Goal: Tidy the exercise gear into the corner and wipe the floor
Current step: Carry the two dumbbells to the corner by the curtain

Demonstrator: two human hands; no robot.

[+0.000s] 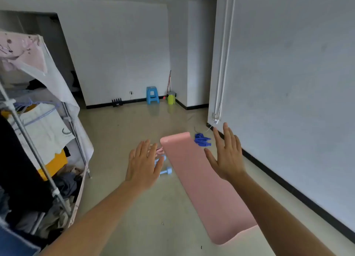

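My left grip and my right grip have the fingers straight and apart, holding nothing. Between them the pink mat lies flat on the floor (near the wall). Blue dumbbells lie just left of it, partly behind my left grip; a blue band lies by its far corner.

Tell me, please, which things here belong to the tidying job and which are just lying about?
Job: pink mat, blue dumbbells, blue bands, red-handled mop or broom.
Lying about: blue stool, clothes rack, green container.
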